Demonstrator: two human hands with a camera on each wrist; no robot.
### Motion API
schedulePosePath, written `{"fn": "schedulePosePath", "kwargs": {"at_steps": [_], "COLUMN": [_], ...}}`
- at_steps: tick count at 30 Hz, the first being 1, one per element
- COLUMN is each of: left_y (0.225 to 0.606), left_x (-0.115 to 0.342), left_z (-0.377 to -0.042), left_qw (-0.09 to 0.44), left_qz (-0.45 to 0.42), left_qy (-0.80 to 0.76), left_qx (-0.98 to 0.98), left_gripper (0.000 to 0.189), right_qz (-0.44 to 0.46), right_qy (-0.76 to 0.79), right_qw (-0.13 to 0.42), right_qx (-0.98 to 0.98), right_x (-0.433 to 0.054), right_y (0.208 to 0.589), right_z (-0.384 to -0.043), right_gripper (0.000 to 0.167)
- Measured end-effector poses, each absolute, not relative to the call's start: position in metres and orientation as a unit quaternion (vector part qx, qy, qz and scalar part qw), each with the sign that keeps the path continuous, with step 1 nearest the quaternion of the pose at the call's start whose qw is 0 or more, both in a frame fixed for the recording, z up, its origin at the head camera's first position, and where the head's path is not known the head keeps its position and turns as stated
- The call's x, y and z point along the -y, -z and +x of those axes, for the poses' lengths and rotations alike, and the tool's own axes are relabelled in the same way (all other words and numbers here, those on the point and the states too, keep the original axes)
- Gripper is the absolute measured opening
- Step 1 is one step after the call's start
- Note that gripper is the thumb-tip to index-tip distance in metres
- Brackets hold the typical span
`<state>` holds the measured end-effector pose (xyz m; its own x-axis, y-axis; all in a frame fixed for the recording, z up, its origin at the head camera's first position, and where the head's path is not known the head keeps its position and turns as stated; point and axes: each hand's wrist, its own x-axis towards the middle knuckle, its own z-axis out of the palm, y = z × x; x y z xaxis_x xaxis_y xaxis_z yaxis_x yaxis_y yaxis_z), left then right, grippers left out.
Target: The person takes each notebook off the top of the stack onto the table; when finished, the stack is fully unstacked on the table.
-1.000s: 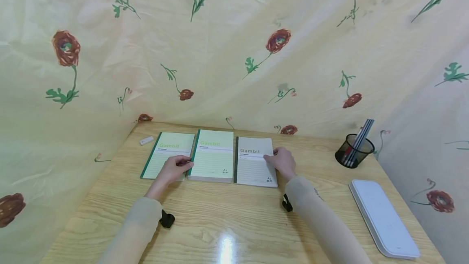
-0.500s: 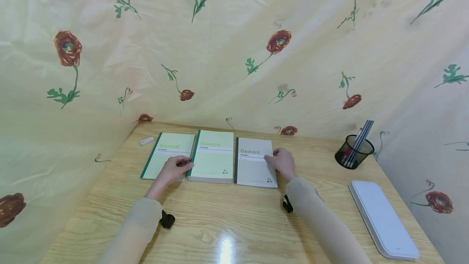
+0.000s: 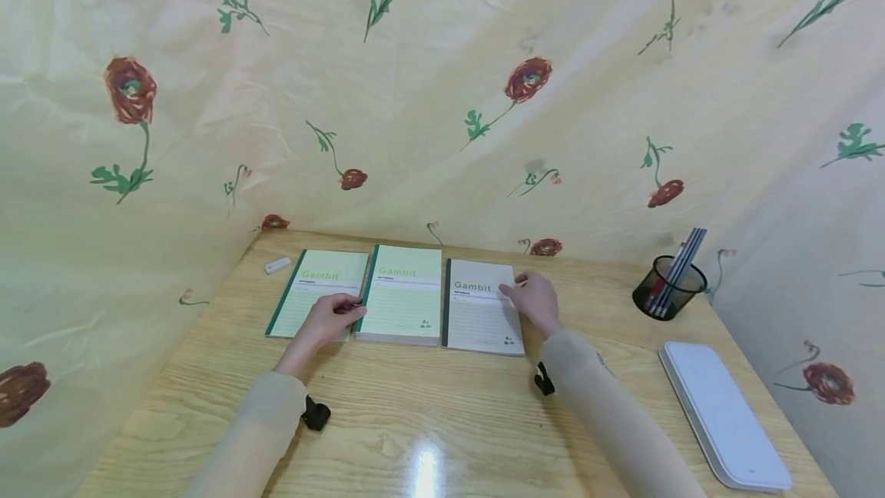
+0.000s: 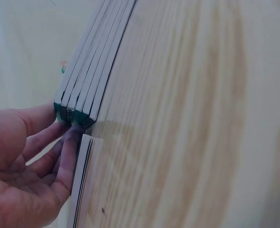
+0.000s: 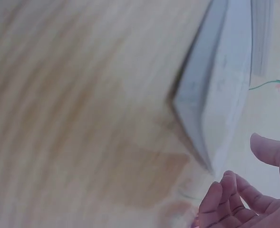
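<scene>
Glows soft and bright in the head view, flaring white off the tabletop (image 3: 426,471) at six o'clock, shading faintly beside the right sleeve (image 3: 615,413) at five. Turns duller in both wrist views, blurring the notebook (image 5: 227,85) at two o'clock in the right.

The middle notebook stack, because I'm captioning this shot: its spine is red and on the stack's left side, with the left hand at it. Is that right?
Not quite: the spine of the middle notebook stack is green, as the head view shows. It is on the stack's left side, with the left hand at it.
</scene>
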<state>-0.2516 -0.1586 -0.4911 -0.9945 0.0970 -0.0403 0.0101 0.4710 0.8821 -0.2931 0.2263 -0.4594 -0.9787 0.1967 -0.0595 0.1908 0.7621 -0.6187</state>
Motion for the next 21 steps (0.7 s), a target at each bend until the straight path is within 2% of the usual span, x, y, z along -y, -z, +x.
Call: {"fn": "schedulePosePath", "kwargs": {"at_steps": [21], "left_y": [0.489], "left_x": [0.159], "left_z": [-0.249], "left_qw": [0.043], "left_qz": [0.041], "left_qy": [-0.513], "left_qx": [-0.856], "left_gripper": [0.033], "right_qz": [-0.054], "right_qy": [-0.385], "right_qw": [-0.004], "right_qx": [0.921], "right_x": [-0.172], "right_y": [0.448], "right_z": [-0.302], "right_gripper": [0.056]}}
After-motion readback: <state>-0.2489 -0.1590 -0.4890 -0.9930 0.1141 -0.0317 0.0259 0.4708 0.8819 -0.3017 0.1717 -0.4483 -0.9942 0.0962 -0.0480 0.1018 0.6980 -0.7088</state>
